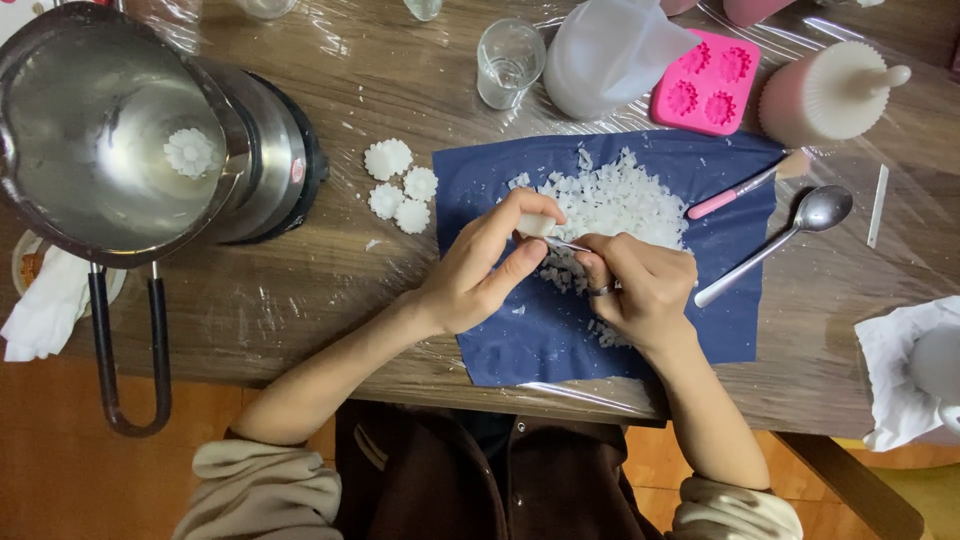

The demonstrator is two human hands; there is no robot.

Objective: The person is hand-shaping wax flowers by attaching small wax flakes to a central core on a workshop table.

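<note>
Metal pot (pixel 110 130): cut by left edge. Thin blade (pixel 565 244): mostly hidden in right hand (pixel 640 290); kind indeterminate. White jug (pixel 610 50) and pink cup (pixel 750 10): tops cropped. White piece (pixel 535 225): partly covered by left-hand fingertips (pixel 525 205).

You look down on brown wooden table (pixel 300 300), grain visible, top wrapped in clear plastic film (pixel 380 70) (creased, catching glare in streaks). Table edge runs across lower part of view; slanted wooden leg (pixel 850 480) at lower right. Below it, you see orange-brown wood floor (pixel 60 450), smooth, warm in tone. Light soft, from above, shadows faint. No wall or window in your view.
</note>
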